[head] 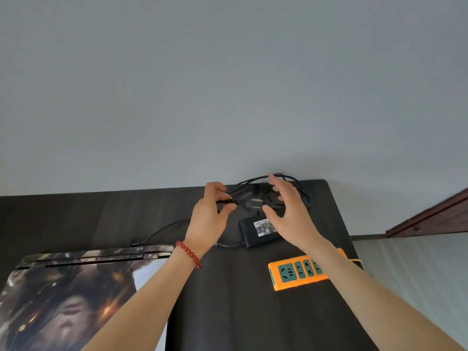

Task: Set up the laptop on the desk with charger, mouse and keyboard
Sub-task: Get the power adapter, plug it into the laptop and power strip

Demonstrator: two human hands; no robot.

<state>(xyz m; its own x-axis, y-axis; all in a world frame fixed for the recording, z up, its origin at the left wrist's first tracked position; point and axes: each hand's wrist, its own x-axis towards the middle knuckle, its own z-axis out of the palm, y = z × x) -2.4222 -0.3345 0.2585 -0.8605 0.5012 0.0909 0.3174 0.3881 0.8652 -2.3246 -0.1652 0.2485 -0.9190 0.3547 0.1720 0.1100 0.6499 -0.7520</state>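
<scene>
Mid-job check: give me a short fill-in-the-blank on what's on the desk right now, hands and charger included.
1. The left hand pinches the black ____ beside the plug.
2. The power strip has an ____ body with green sockets.
3. The charger brick lies between the cable coil and the ____.
4. The laptop lid is ____.

Missing words: cable; orange; power strip; closed

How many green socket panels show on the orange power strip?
4 on the orange power strip: one near its left end, three more in a row rightward. The right forearm may hide more.
</scene>
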